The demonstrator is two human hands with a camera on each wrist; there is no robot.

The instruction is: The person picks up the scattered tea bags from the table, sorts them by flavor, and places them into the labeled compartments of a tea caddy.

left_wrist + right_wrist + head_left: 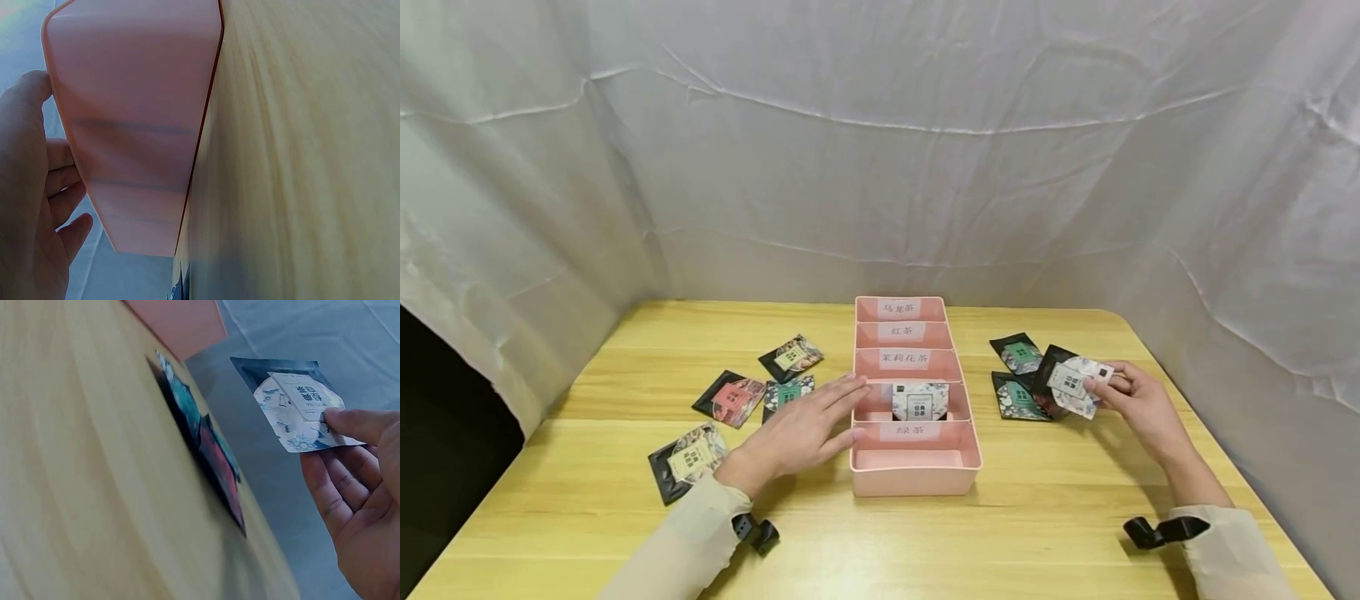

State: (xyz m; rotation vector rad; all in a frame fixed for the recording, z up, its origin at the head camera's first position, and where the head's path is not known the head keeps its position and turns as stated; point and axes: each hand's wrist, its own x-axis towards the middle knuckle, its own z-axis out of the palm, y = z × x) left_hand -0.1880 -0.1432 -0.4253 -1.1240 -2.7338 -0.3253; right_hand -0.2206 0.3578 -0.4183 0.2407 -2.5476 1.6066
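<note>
My right hand [1142, 408] pinches a white-and-black tea sachet [300, 406] between thumb and fingers, above the table on the right. Under it lie a green-labelled sachet [1020, 353], a teal-labelled sachet [1017, 398] and a partly hidden reddish one. My left hand [801, 429] rests with relaxed fingers on the left rim of a pink divided box [917, 482]. Its compartments carry paper labels in Chinese. Another white tea sachet [920, 402] stands upright in the second compartment from the front, covering the label there.
Left of the box lie a yellow-labelled sachet [792, 357], a red-labelled one [732, 398], a teal-labelled one [790, 390] partly behind my left hand, and another yellow-labelled one [691, 458]. Pale curtains [910, 183] surround the wooden table [1030, 542].
</note>
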